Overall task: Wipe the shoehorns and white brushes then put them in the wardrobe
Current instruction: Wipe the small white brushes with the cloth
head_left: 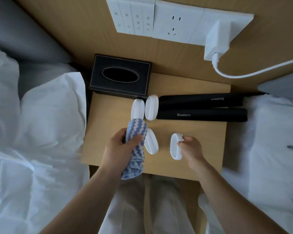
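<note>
Two black sleeves marked "Shoehorn" lie side by side on the wooden nightstand (201,149), the far shoehorn (201,99) above the near shoehorn (203,114). Two white brushes (137,108) (151,107) rest at their left ends. A third white brush (151,144) lies nearer, right beside my left hand. My left hand (120,147) grips a rolled blue-and-white cloth (135,144). My right hand (191,149) holds a fourth white brush (175,146) tipped on its side, bristles facing left.
A black tissue box (120,76) stands at the nightstand's back left. A white switch and socket panel (159,19) with a plugged charger (216,41) and cable is on the wall. White bedding (32,132) lies on the left and white bedding (269,149) on the right.
</note>
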